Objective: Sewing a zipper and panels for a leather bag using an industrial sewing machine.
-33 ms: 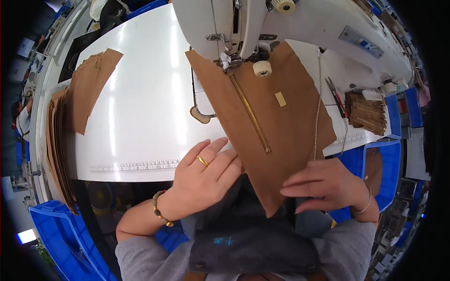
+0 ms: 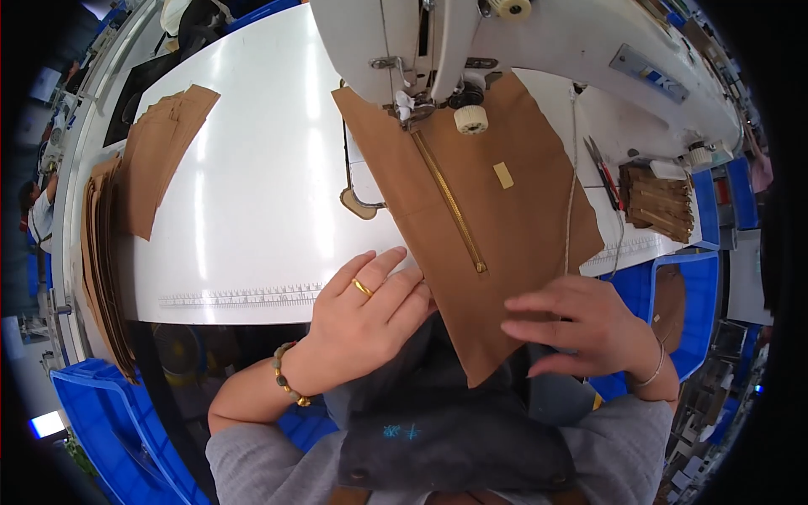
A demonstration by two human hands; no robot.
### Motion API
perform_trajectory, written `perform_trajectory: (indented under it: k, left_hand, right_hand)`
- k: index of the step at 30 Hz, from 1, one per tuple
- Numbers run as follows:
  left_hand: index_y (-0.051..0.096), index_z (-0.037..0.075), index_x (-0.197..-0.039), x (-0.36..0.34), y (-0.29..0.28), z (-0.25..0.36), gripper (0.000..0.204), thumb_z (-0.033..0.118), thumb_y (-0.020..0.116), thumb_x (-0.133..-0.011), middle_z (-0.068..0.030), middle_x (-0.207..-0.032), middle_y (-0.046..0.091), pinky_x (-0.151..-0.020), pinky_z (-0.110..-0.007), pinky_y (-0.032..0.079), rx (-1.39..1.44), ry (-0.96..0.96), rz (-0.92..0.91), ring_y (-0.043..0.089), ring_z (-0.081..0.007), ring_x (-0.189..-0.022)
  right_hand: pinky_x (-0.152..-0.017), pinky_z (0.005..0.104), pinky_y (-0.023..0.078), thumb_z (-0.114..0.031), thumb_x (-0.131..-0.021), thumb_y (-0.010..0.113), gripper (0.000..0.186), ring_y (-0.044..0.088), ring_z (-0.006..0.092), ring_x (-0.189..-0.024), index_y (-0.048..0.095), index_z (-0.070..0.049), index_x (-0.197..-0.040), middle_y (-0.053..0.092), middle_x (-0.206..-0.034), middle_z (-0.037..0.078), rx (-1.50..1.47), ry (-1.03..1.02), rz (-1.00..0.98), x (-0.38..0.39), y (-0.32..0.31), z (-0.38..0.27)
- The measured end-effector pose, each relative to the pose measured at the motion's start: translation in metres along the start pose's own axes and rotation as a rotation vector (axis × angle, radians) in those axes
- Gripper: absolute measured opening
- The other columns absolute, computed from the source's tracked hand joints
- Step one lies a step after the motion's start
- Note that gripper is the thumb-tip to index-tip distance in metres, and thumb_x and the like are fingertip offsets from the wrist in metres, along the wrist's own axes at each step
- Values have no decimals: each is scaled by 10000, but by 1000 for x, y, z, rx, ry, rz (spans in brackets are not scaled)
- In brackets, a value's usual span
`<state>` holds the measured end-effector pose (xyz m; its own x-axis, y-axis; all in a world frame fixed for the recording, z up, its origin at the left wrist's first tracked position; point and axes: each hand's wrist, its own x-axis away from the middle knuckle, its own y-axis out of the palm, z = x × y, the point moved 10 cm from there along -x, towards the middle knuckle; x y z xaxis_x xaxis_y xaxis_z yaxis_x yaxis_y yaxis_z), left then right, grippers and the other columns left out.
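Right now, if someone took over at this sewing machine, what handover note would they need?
Left hand: flat on the near left edge of the brown fabric panel, fingers spread, holding nothing.
Right hand: fingertips pressing the panel's near right corner at the table edge.
The panel lies on the white table, its far end under the sewing machine presser foot; the brass zipper runs from the needle toward the person.
Done: panel positioned under the foot.
Left: whether the zipper is already stitched cannot be told.
Stacks of brown pieces wait at left.

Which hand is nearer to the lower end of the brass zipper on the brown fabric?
Left. The left hand rests just left of the zipper end, fingertips at the fabric edge. The right hand lies lower, on the fabric's bottom right corner.
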<state>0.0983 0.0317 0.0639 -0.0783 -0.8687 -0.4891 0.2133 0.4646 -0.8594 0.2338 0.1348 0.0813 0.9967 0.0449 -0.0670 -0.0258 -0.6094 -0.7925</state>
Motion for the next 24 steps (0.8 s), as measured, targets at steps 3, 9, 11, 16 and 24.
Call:
perform_trajectory:
  k: [3,9,11,16,24]
  left_hand:
    - [758,96,-1087,9,4,1,358,195,879,-764,-55,-1135,755,-983,-437,562,41,-45,-10,723,-274,-1118]
    - [771,80,-1071,30,-1,-5,335,230,866,-787,-60,-1178,744,-982,-430,558,40,-76,32,701,-267,-1152]
    - [773,80,-1059,33,-4,-8,313,221,862,-793,-60,-1176,749,-971,-425,564,25,-96,40,703,-267,-1154]
    - [768,75,-1048,34,-14,-1,238,148,806,-825,-67,-1146,752,-930,-396,587,110,-57,166,708,-262,-1149]
    - [754,38,-1071,33,1,0,248,125,721,-841,-80,-1092,759,-927,-405,599,55,-21,100,721,-255,-1104]
  right_hand:
    - [-1017,440,552,-185,-791,777,576,668,355,-1221,704,-139,-1360,654,-1409,114,428,56,34,-8,17,1]
    - [-1105,463,508,-76,-868,674,541,617,328,-1355,638,-49,-1408,635,-1469,146,229,16,201,-13,48,-1]
    - [-1130,460,490,-49,-904,652,497,592,347,-1386,643,-26,-1400,622,-1483,172,-121,87,175,-20,48,7]
    - [-1167,461,451,-69,-952,643,514,562,370,-1412,594,-26,-1462,585,-1523,186,-374,105,128,-25,51,13]
    - [-1212,531,365,-143,-977,653,534,511,363,-1461,571,-22,-1491,541,-1568,184,-143,103,53,-20,68,2]
